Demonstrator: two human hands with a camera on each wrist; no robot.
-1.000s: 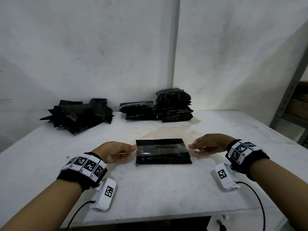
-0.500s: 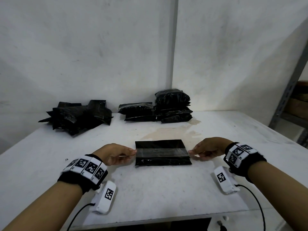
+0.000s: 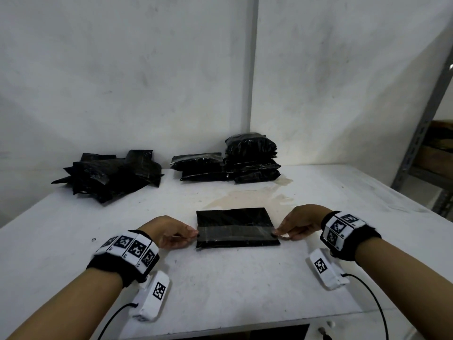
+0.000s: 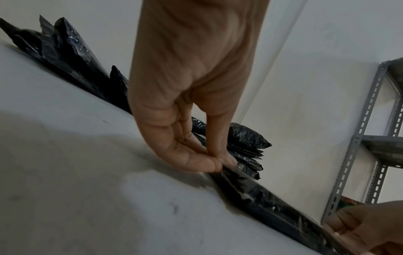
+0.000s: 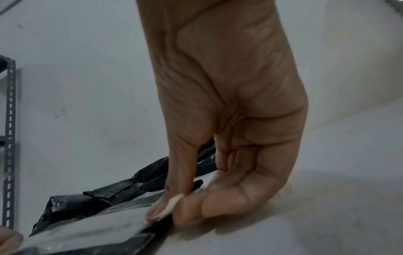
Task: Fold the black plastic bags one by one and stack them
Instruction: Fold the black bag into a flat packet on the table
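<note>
Flat rectangular black plastic bag (image 3: 236, 227) is laid at table (image 3: 232, 285) centre. Its 9 o'clock edge is pinched by left hand (image 3: 169, 231), its 3 o'clock edge by right hand (image 3: 300, 220), thumb against fingertips. Folded black bag stacks (image 3: 228, 163) are seen at 12 o'clock.

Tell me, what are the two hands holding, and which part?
Both hold one flat black plastic bag on the white table. The left hand pinches its left edge, the right hand its right edge, each between thumb and fingers.
</note>
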